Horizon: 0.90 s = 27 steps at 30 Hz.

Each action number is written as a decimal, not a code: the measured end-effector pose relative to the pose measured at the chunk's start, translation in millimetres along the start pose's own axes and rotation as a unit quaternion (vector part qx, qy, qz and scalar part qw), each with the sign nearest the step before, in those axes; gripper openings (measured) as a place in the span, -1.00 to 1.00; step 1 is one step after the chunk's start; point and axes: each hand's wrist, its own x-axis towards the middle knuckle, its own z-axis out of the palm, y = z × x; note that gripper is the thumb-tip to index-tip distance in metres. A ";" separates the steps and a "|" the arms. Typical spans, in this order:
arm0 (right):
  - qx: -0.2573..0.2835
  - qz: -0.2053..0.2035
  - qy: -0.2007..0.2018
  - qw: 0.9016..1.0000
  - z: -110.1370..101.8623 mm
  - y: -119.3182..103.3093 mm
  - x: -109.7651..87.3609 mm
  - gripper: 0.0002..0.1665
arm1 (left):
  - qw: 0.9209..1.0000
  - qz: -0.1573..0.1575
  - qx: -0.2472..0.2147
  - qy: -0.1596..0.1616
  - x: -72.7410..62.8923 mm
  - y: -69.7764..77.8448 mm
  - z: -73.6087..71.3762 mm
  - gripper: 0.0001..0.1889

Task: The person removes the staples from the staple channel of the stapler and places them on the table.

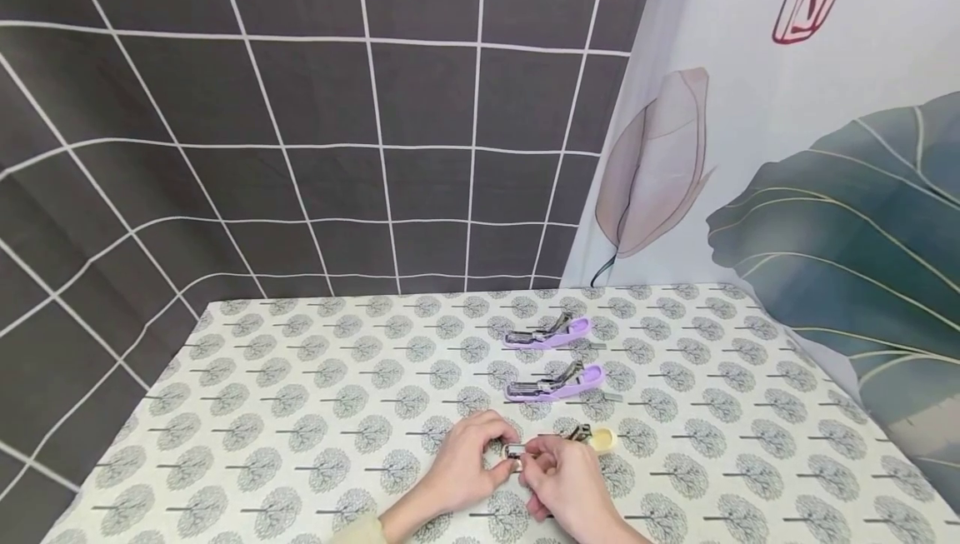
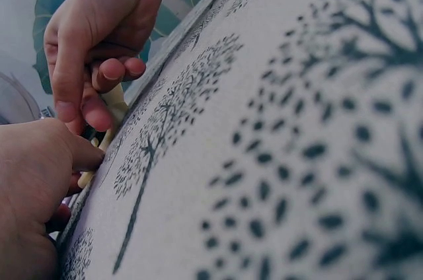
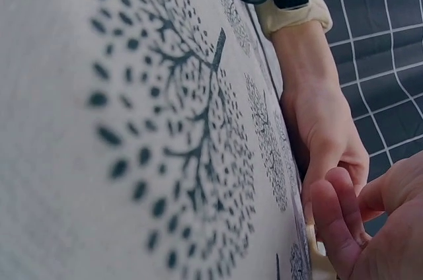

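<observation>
A pale yellow stapler lies opened out on the table between both hands, its metal top part raised. My left hand grips its front end from the left, thumb on the near side and fingers on the far side. At the silver channel, my right hand pinches a small shiny strip that looks like staples; the fingertips partly hide it. In the left wrist view, the right hand hangs over the stapler with its other fingers curled. The right wrist view shows the left hand low at the stapler's edge.
Two purple staplers, one nearer and one farther, lie opened behind the hands. Beside them lie small grey strips, one near and one far. A tree-print cloth covers the table, with a dark grid curtain behind.
</observation>
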 end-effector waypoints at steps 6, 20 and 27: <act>0.014 0.025 -0.006 1.000 0.4 -2.4 -0.5 -0.69 | 1.000 0.004 -0.002 0.004 0.2 -0.9 0.2 -0.74; 0.129 0.096 -0.020 0.987 -0.3 -2.0 0.6 -0.66 | 1.000 -0.001 -0.004 0.005 -0.7 0.0 -0.8 -0.76; 0.110 0.090 -0.003 0.990 -1.5 -0.4 1.5 -0.75 | 1.000 0.002 -0.008 0.005 -0.1 1.4 -0.5 -0.74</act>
